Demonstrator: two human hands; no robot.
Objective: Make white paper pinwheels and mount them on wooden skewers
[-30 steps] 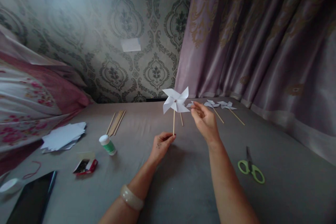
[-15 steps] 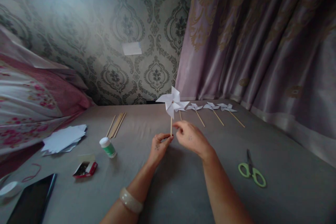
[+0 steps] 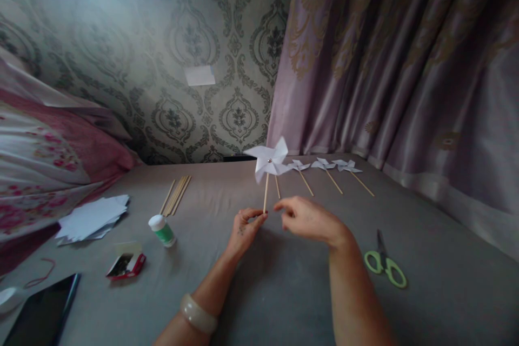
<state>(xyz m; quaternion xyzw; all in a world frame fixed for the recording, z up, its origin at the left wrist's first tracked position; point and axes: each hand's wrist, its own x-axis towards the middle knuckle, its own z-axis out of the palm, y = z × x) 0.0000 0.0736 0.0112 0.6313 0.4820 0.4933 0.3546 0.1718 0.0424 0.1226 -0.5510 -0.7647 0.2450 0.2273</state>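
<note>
A white paper pinwheel (image 3: 269, 161) on a thin wooden stick stands nearly upright, its stick tilted slightly right. My left hand (image 3: 247, 228) pinches the lower end of that stick between thumb and fingers. Just to the right of the stick is my right hand (image 3: 310, 218), apart from it. Its index finger points left, the other fingers are loosely bent, and it holds nothing. More pinwheels lie in a row behind, among them a middle one (image 3: 324, 164) and one at the right end (image 3: 346, 166). The held pinwheel hides part of the nearest one.
To the left are wooden sticks (image 3: 178, 194), a green-labelled glue bottle (image 3: 162, 231), a red box (image 3: 126, 266) of small items, paper sheets (image 3: 94, 216), a phone (image 3: 42, 311) and a tape roll (image 3: 10, 298). Scissors (image 3: 384, 265) with green handles lie on the right.
My right hand has moved right and slightly down, away from the stick. The pinwheel's blades have turned and its stick leans a little more right. My left hand keeps its hold.
</note>
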